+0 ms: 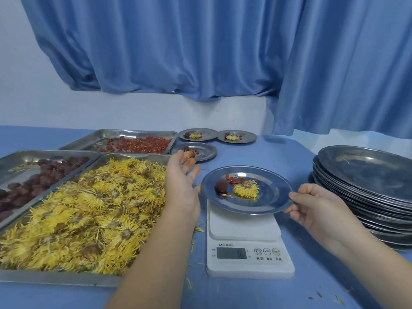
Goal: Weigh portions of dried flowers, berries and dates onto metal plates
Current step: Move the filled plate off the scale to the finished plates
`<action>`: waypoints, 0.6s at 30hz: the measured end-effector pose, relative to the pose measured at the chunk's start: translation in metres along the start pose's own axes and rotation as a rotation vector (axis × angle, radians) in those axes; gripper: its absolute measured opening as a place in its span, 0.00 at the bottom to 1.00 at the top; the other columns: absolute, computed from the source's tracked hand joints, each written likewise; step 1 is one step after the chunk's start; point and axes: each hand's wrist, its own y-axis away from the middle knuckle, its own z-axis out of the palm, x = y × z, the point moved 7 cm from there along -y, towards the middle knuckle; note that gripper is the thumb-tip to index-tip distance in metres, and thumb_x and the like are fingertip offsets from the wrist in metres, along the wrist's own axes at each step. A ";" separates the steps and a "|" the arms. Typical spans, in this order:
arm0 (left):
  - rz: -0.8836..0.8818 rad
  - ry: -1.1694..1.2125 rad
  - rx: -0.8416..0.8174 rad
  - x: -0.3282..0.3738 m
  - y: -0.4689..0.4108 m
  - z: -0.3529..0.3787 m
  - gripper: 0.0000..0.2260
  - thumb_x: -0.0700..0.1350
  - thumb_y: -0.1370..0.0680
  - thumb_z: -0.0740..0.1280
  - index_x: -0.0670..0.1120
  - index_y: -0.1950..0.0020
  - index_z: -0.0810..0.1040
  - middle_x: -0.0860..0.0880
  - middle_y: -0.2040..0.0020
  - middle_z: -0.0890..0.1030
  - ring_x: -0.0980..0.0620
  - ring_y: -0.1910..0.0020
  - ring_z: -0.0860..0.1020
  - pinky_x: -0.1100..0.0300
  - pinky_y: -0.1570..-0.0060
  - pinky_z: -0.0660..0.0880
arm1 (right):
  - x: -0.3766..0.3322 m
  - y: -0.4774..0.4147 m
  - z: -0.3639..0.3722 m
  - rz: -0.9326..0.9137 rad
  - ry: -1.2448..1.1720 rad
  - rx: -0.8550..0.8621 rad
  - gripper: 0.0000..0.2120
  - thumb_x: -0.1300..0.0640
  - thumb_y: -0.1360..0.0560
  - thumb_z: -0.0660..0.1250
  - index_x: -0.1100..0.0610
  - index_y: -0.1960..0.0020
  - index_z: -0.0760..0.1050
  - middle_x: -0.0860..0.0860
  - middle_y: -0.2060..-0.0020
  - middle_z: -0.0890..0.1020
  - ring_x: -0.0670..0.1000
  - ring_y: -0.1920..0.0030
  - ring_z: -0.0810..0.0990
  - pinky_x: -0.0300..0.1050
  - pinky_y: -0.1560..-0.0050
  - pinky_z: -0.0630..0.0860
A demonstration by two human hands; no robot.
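Head view: a shiny round plate (pixel 272 197) was face up with a yellow flower (pixel 246 189), berries (pixel 234 179) and a date (pixel 220 187). The right hand (pixel 316 206) had a pinching grip on its rim; the left hand (pixel 181 177) had its grip released.

light: even, soft, bluish | shadows: faint | edges: wide-angle bowing, slightly soft

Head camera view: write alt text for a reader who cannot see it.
A right hand grips a metal plate holding a flower, berries and a date over a white scale; the left hand is open beside it.
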 end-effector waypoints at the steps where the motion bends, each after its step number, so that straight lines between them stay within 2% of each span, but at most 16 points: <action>1: 0.005 0.036 0.012 0.001 0.000 -0.001 0.17 0.55 0.20 0.60 0.48 0.37 0.78 0.50 0.40 0.80 0.50 0.38 0.76 0.46 0.39 0.71 | -0.002 -0.003 0.002 -0.007 -0.004 0.002 0.12 0.71 0.24 0.61 0.56 0.59 0.65 0.52 0.76 0.77 0.47 0.76 0.77 0.36 0.75 0.74; 3: 0.011 0.089 0.030 0.002 -0.002 -0.005 0.17 0.54 0.20 0.59 0.48 0.37 0.78 0.50 0.40 0.80 0.51 0.38 0.76 0.50 0.43 0.69 | -0.005 -0.011 0.004 -0.022 0.000 0.016 0.13 0.71 0.23 0.61 0.56 0.60 0.65 0.52 0.76 0.77 0.47 0.76 0.77 0.36 0.75 0.75; 7: -0.020 0.181 -0.001 0.002 -0.004 -0.005 0.17 0.55 0.20 0.58 0.47 0.39 0.78 0.49 0.40 0.80 0.49 0.38 0.76 0.50 0.41 0.69 | -0.002 -0.037 0.005 -0.017 -0.006 0.108 0.13 0.70 0.23 0.61 0.57 0.61 0.64 0.55 0.73 0.78 0.48 0.74 0.79 0.36 0.74 0.76; 13: -0.055 0.377 -0.051 -0.004 -0.003 0.000 0.18 0.56 0.19 0.57 0.47 0.38 0.77 0.45 0.39 0.79 0.43 0.39 0.78 0.47 0.41 0.72 | 0.014 -0.096 -0.002 0.047 0.082 0.291 0.06 0.68 0.22 0.61 0.59 0.54 0.69 0.57 0.62 0.77 0.53 0.65 0.81 0.39 0.67 0.78; 18: -0.124 0.459 -0.089 -0.014 -0.001 0.007 0.19 0.58 0.20 0.57 0.49 0.38 0.78 0.45 0.40 0.80 0.42 0.42 0.80 0.47 0.44 0.74 | 0.020 -0.141 0.000 0.061 0.108 0.392 0.09 0.70 0.23 0.59 0.59 0.57 0.68 0.57 0.63 0.76 0.55 0.68 0.79 0.42 0.67 0.76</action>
